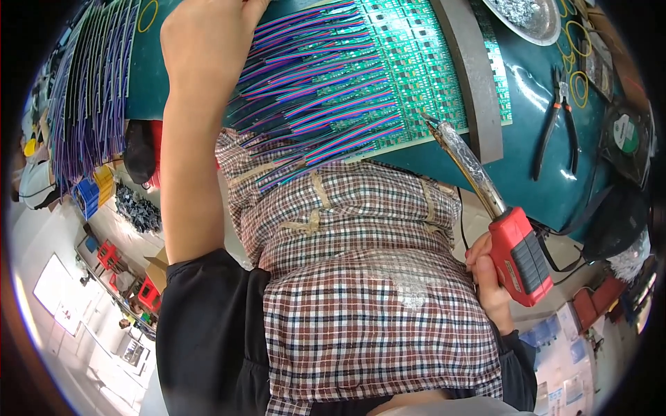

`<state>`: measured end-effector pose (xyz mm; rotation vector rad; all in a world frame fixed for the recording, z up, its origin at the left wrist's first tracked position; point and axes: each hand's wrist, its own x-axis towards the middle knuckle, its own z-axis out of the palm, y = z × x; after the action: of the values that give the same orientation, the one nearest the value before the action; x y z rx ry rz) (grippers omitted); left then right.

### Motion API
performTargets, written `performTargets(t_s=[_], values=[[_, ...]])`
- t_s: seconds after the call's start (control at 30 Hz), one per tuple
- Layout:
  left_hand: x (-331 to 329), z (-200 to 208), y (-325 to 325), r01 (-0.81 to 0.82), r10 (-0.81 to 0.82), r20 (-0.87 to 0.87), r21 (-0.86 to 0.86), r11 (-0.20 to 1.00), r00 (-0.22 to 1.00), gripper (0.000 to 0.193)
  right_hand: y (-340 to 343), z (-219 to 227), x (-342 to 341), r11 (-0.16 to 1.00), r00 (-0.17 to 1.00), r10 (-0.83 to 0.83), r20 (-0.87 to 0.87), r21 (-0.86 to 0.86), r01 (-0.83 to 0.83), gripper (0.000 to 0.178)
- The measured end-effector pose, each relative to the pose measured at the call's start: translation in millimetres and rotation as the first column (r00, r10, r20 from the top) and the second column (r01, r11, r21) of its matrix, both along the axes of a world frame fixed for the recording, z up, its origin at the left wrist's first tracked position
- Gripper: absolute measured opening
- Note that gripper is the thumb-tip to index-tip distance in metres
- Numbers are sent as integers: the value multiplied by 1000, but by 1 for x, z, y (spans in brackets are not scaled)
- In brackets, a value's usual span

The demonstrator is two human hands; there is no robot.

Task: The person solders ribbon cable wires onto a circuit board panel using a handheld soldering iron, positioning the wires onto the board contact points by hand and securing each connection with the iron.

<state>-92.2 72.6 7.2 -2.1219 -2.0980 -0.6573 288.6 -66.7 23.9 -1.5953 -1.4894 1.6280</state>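
My right hand (491,281) is closed around the red and black handle of a soldering iron (515,253). The iron's metal barrel slants up to the left, its tip over the near edge of a green circuit board panel (427,66). Rows of thin striped wires (347,118) fan out leftward from the panel, and their loose ends hang over the table edge. At the top, my left hand (208,35) is beside the far wires, back of the hand showing. The frame's upper edge cuts off its fingers, so their grip is hidden. A dark metal bar (472,76) lies across the panel's right part.
Cutting pliers (560,128) with dark handles lie on the green table (534,149) at right. Beyond them are a metal bowl (531,17), yellow rings (579,41) and a dark reel (628,135). More wires (94,90) hang at left. A checked apron (374,291) covers my lap.
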Motion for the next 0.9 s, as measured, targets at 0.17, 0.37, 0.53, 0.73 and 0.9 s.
performTargets(t_s=[0.17,0.37,0.53,0.73,0.9], values=[[-6,-3,1,96,-97,31,9,995,995,12,-1,-2,3,1000,1000,7,-2,0,-7,10],[-8,7,1,157,-159,-136,-26,987,978,10,0,-2,1,1000,1000,-6,-6,-3,6,10],[4,15,-2,57,-59,-75,-29,998,995,9,0,-3,2,1000,1000,11,18,-1,-11,11],[45,35,-23,-60,67,178,-44,997,982,10,-6,-3,6,1000,1000,20,12,-19,-20,16],[74,27,-74,267,-121,493,-236,934,861,10,-5,0,7,997,997,76,17,-26,-75,23]])
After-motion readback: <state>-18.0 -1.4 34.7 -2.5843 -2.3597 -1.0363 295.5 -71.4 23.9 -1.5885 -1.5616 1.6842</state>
